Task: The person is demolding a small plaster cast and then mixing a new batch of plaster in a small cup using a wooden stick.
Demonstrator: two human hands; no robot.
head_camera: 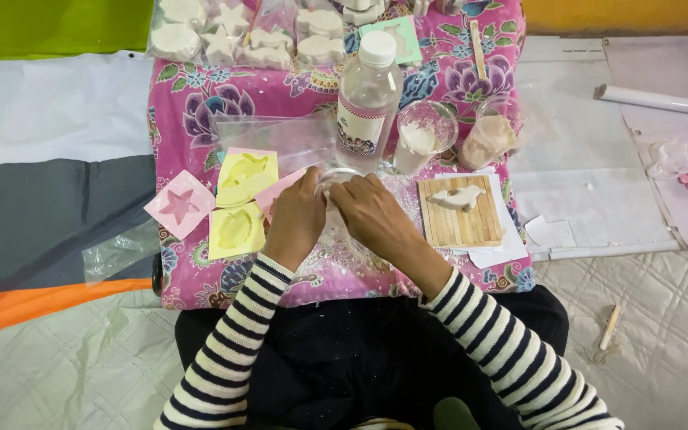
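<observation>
Both my hands meet over a clear plastic cup on the pink flowered cloth. My left hand and my right hand close around the cup, hiding most of it. A pink mould peeks out from under my left hand. Just beyond stands a clear water bottle with a white cap. Right of my hands lies a white dolphin-shaped cast on a small board of wooden sticks.
Two yellow moulds and a pink star mould lie left. Two cups with white powder and tan powder stand behind. Bagged white casts fill the far edge. A paper roll lies at right.
</observation>
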